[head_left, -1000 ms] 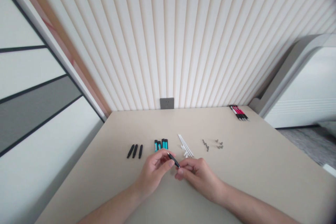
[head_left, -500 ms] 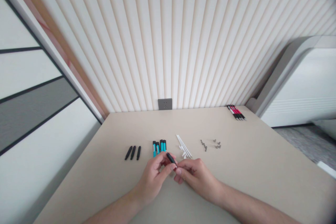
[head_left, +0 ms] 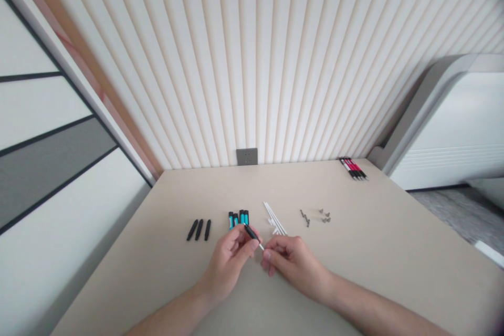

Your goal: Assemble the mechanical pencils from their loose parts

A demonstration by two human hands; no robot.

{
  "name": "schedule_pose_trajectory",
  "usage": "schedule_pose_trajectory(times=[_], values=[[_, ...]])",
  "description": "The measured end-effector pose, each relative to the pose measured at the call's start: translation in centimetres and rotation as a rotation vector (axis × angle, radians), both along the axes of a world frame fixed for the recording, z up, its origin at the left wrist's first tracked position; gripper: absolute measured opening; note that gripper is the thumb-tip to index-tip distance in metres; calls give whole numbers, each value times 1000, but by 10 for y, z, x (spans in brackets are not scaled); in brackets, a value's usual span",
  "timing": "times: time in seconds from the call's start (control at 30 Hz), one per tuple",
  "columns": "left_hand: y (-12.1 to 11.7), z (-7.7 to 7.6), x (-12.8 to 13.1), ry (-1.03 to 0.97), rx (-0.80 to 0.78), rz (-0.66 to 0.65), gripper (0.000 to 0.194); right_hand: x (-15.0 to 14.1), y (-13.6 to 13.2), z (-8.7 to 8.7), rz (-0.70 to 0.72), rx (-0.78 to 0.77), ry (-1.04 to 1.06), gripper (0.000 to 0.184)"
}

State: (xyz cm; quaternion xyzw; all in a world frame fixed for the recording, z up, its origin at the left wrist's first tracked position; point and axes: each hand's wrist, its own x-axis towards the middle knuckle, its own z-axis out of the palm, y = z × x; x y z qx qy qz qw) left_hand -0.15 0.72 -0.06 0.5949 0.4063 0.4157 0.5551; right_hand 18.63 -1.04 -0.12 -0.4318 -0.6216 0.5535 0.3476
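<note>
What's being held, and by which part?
The left hand holds a black piece by its sides; the right hand pinches the protruding white rod by its outer end.

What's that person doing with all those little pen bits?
The person's left hand holds a black tube at a slant. A thin white stick pokes out of its lower end, and the right hand seems to pinch the stick's tip. On the table beyond lie three black pieces, four turquoise pieces, white sticks and small metal parts. Red-and-black pens rest together near the far right corner.
</note>
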Motion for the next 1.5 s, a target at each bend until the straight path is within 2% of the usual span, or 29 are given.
schedule_pose_trajectory(times=[0.17,0.33,0.5,0.67,0.8,0.93,1.03,1.13,1.23,1.33,1.5], values=[[1,0,1,16,-14,-28,22,-1,0,-4,-55,-7,-22,32],[0,5,4,-10,-42,-41,22,-9,-1,-9,-99,-65,108,39],[-2,4,5,-58,-44,-47,26,-13,-4,-13,-55,-66,219,38],[-4,1,4,-76,-42,-66,28,-11,-5,-12,-20,-10,179,34],[-4,-1,2,-39,-5,-56,27,-6,-5,0,15,143,-37,31],[0,-1,-4,128,136,23,28,7,1,14,-25,350,-283,27],[7,2,-12,273,315,46,23,29,15,21,-176,531,-436,26],[13,5,-19,384,528,8,22,64,35,24,-370,609,-677,26],[17,7,-24,484,643,-61,31,102,54,21,-487,531,-912,25],[20,5,-26,598,692,-109,38,130,65,13,-499,364,-1048,26],[23,0,-27,740,712,-97,40,140,67,11,-434,242,-1091,27]])
